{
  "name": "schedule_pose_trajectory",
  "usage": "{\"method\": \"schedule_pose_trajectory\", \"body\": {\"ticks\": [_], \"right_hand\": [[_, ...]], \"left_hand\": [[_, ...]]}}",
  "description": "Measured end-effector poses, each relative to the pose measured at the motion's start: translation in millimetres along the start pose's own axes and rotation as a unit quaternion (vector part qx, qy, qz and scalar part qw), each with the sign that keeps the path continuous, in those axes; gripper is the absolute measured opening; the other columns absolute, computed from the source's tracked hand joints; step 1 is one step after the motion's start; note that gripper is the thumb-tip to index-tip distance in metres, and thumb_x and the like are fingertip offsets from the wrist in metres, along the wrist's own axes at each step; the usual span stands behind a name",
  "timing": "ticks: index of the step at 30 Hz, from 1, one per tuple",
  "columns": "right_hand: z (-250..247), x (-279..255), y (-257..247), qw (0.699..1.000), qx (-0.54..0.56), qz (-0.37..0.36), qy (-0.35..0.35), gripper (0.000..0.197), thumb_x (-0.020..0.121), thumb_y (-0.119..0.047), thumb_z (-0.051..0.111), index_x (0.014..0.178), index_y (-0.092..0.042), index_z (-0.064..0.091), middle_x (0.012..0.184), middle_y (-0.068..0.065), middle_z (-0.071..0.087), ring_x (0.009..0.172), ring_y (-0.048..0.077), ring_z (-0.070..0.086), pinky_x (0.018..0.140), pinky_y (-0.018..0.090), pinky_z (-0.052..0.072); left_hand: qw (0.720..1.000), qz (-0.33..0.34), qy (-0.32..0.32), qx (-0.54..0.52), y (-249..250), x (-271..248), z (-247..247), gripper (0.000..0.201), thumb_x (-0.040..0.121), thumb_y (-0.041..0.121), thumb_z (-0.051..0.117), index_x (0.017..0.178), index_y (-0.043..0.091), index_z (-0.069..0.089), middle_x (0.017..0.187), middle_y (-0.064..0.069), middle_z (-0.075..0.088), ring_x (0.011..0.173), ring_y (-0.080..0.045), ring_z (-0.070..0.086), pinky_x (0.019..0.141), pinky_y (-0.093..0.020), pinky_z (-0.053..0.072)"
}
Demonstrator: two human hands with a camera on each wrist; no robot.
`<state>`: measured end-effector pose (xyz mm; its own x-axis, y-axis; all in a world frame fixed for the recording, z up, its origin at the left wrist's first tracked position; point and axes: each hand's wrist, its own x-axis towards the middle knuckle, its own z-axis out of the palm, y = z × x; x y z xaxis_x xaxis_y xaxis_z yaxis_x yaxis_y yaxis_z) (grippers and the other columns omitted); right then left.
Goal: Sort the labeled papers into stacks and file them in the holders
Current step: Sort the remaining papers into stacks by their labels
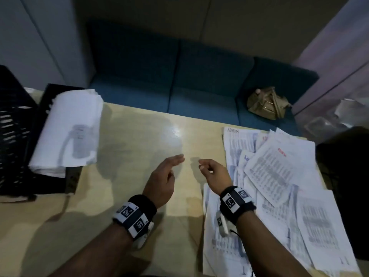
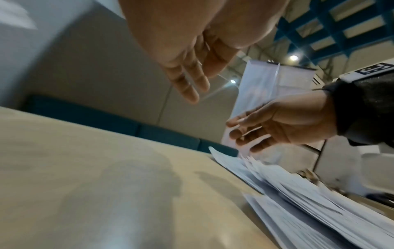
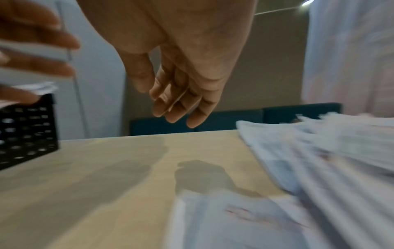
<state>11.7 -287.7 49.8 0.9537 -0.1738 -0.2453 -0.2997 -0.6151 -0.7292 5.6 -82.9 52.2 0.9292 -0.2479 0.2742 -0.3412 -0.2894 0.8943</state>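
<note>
Loose printed papers (image 1: 279, 176) with red and blue labels lie fanned over the right side of the wooden table (image 1: 139, 136). A white stack of papers (image 1: 67, 132) rests on a black holder (image 1: 58, 184) at the left. Both my hands hover over the bare middle of the table and hold nothing. My left hand (image 1: 169, 170) has straight fingers (image 2: 187, 80). My right hand (image 1: 209, 168) is just left of the loose papers (image 3: 319, 168), its fingers (image 3: 177, 107) hanging loosely curled. The left wrist view shows my right hand (image 2: 277, 124) above the pile's edge (image 2: 309, 202).
A tall black mesh holder (image 1: 14, 126) stands at the far left edge and shows in the right wrist view as a black mesh holder (image 3: 25, 134). Beyond the table is a blue sofa (image 1: 179, 86) with a tan bag (image 1: 267, 102). A dark object (image 1: 347, 176) sits at the right.
</note>
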Motion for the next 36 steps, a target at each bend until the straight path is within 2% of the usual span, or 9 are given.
{"method": "schedule_pose_trajectory", "body": {"ticks": [6,10,13,16,21,25,27,32,36], "right_hand": [[-105.7,-49.4,114.7,0.988,-0.025,0.092,0.125,0.022,0.094,-0.014,0.055,0.113,-0.013,0.066,0.106,0.003,0.067,0.099,0.017,0.061,0.084,0.023,0.043],[-156.4,-65.2,189.5,0.963,-0.114,0.156,0.186,0.028,0.087,-0.009,0.062,0.115,-0.010,0.064,0.124,0.015,0.057,0.116,0.031,0.052,0.099,0.035,0.039],[-185.6,-69.3,236.1,0.921,-0.142,0.271,0.241,0.042,0.085,-0.020,0.065,0.126,-0.014,0.057,0.138,0.019,0.045,0.126,0.038,0.042,0.102,0.045,0.037],[-197.6,-66.7,266.4,0.914,-0.102,0.341,0.196,0.048,0.088,-0.026,0.059,0.133,-0.011,0.049,0.144,0.021,0.039,0.130,0.038,0.040,0.108,0.047,0.036],[-168.3,-75.4,277.6,0.949,-0.160,0.270,0.001,0.056,0.095,-0.041,0.046,0.142,-0.013,0.040,0.150,0.016,0.036,0.136,0.029,0.037,0.109,0.035,0.034],[-184.8,-79.2,266.1,0.976,-0.034,0.203,0.070,0.029,0.094,-0.027,0.055,0.120,-0.015,0.063,0.124,0.009,0.063,0.107,0.020,0.060,0.088,0.022,0.043],[-206.7,-78.4,274.4,0.960,-0.042,0.224,0.161,0.030,0.091,-0.022,0.061,0.120,-0.016,0.061,0.131,0.009,0.056,0.118,0.024,0.053,0.097,0.030,0.040],[-228.3,-99.0,314.1,0.902,-0.100,0.392,0.151,0.088,0.074,-0.042,0.076,0.143,-0.012,0.029,0.147,0.016,0.030,0.135,0.037,0.031,0.106,0.052,0.033],[-222.1,-108.1,332.7,0.928,-0.101,0.343,0.104,0.106,0.064,-0.046,0.083,0.147,-0.013,0.025,0.140,0.013,0.041,0.128,0.033,0.044,0.104,0.045,0.041]], "left_hand": [[0.983,-0.105,-0.150,-0.026,10.1,-18.8,99.3,0.047,0.086,-0.012,0.044,0.107,0.025,0.065,0.111,0.010,0.063,0.103,0.005,0.058,0.093,-0.019,0.048],[0.973,-0.137,-0.182,-0.035,18.5,-22.6,139.0,0.048,0.092,-0.004,0.047,0.097,0.042,0.058,0.109,0.022,0.060,0.101,0.013,0.055,0.084,-0.004,0.043],[0.966,-0.167,-0.194,-0.022,24.2,-22.3,162.4,0.044,0.093,0.000,0.048,0.096,0.043,0.057,0.108,0.020,0.062,0.101,0.009,0.056,0.084,-0.008,0.044],[0.957,-0.187,-0.223,0.010,30.5,-20.0,185.6,0.035,0.096,0.005,0.046,0.102,0.038,0.058,0.109,0.020,0.059,0.097,0.004,0.058,0.087,-0.015,0.044],[0.944,-0.221,-0.246,0.015,43.7,-15.5,233.9,0.030,0.097,0.009,0.046,0.107,0.034,0.060,0.116,0.012,0.060,0.096,-0.008,0.061,0.073,-0.014,0.047],[0.930,-0.186,-0.312,0.050,52.4,-15.1,274.7,0.034,0.095,0.006,0.045,0.113,0.032,0.060,0.123,0.006,0.060,0.107,-0.007,0.058,0.088,-0.024,0.051],[0.923,-0.175,-0.337,0.062,56.3,-16.7,293.0,0.035,0.095,0.005,0.047,0.118,0.027,0.060,0.127,0.005,0.058,0.110,-0.007,0.056,0.092,-0.023,0.048],[0.902,-0.235,-0.359,0.050,62.2,-22.6,325.3,0.040,0.095,0.010,0.050,0.135,0.016,0.048,0.133,-0.001,0.053,0.115,-0.012,0.052,0.098,-0.022,0.043],[0.901,-0.269,-0.341,0.011,57.6,-27.6,334.6,0.048,0.095,0.016,0.054,0.141,0.016,0.041,0.127,0.001,0.056,0.103,-0.011,0.057,0.093,-0.022,0.047]]}}
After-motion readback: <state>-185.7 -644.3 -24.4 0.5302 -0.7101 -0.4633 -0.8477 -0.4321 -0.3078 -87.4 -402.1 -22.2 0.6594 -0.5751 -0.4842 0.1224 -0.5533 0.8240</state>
